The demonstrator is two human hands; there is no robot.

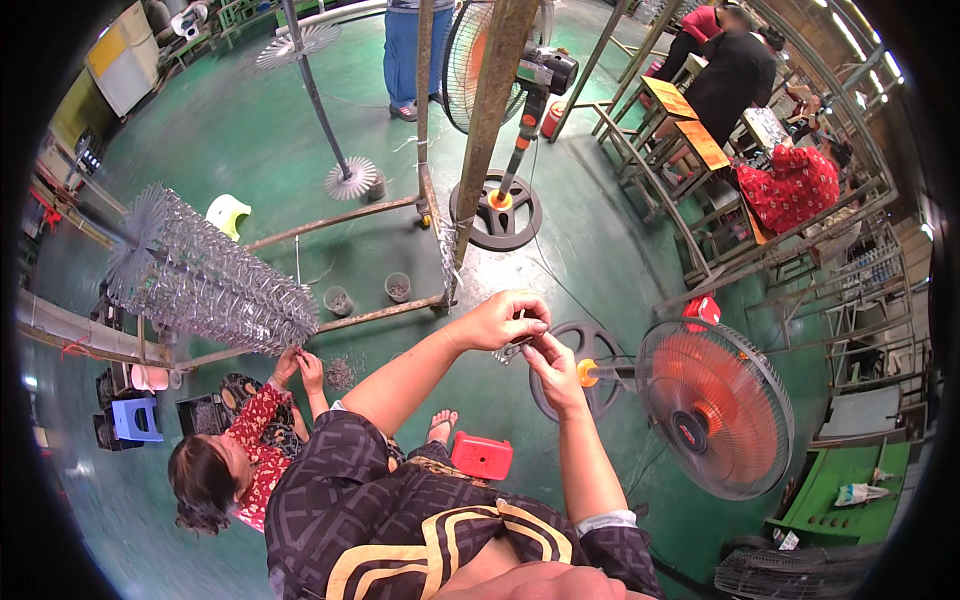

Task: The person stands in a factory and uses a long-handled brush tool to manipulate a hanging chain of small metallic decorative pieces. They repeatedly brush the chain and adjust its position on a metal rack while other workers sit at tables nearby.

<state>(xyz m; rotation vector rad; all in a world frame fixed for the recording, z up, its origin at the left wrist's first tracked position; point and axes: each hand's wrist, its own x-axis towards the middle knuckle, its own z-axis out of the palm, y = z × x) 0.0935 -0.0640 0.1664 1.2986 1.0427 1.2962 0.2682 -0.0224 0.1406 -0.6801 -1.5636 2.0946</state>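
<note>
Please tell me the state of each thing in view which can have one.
Left hand: fingers closed on a small piece.
Right hand: fingers bent, grip unclear.
Nearest fan: upright, spinning unclear.
Metal rack: covered with shiny pieces.
Clear cups: upright, partly filled.
Red stool: upright.

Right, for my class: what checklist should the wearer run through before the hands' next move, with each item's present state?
1. Left hand and right hand both visible: ok.
2. Small metal piece identifiable: cannot tell; fingers mostly hide it.
3. Nearer pedestal fan has its wire guard on: ok.
4. That fan switched off: cannot tell.
5. Co-worker's hands clear of the spiky metal cylinder: not ok; they're at its lower end.
</note>
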